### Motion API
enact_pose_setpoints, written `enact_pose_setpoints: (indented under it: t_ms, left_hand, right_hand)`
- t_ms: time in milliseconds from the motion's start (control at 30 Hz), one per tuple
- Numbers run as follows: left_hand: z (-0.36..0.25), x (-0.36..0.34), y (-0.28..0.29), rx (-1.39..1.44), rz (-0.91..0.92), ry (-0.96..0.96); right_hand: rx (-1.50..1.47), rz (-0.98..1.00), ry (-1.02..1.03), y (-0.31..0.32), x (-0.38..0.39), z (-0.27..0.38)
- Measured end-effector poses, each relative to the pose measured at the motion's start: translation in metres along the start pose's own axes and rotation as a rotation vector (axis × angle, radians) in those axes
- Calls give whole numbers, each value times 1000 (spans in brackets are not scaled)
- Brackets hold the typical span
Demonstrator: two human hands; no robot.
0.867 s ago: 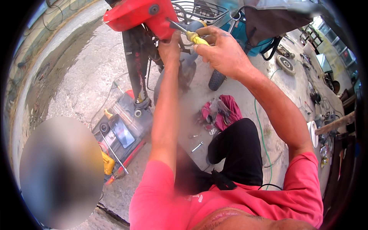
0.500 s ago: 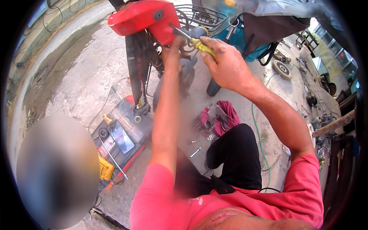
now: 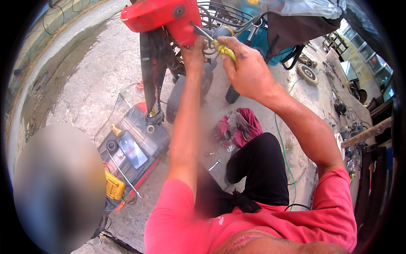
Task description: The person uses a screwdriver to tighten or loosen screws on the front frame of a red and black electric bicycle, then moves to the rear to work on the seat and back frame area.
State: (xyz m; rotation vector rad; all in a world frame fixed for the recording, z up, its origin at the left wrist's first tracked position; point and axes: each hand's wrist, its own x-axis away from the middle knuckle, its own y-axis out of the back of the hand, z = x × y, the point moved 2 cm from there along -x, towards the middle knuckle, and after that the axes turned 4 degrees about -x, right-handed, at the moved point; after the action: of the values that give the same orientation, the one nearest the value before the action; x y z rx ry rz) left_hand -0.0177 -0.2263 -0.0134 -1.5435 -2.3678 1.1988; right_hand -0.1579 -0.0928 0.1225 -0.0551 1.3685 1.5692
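My right hand grips a yellow-handled screwdriver; its metal shaft points up and left into the red front panel of a small vehicle. My left hand reaches up beside the panel's lower right edge, touching parts just under it; what its fingers hold is hidden. Below the panel runs a dark front fork and tyre. A wire basket sits behind the panel.
An open toolbox with tools lies on the concrete at lower left. A red cloth with a plastic bag and a small spanner lie near my knee. A teal vehicle stands behind. Clutter lines the right side.
The view has shifted slightly; the red panel and both hands sit a little lower in the picture. The screwdriver stays against the panel, my right hand still gripping it.
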Motion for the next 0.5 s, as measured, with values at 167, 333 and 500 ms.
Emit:
enact_pose_setpoints:
  t_ms: [167, 333, 500]
  left_hand:
    - [4, -2, 1, -29, 2, -4]
    - [6, 1, 2, -26, -13, -35]
    - [7, -1, 1, -33, -8, 4]
  right_hand:
    - [-32, -28, -7, -1, 3, -2]
    - [-623, 181, -576, 14, -11, 12]
    - [-924, 199, -715, 15, -11, 5]
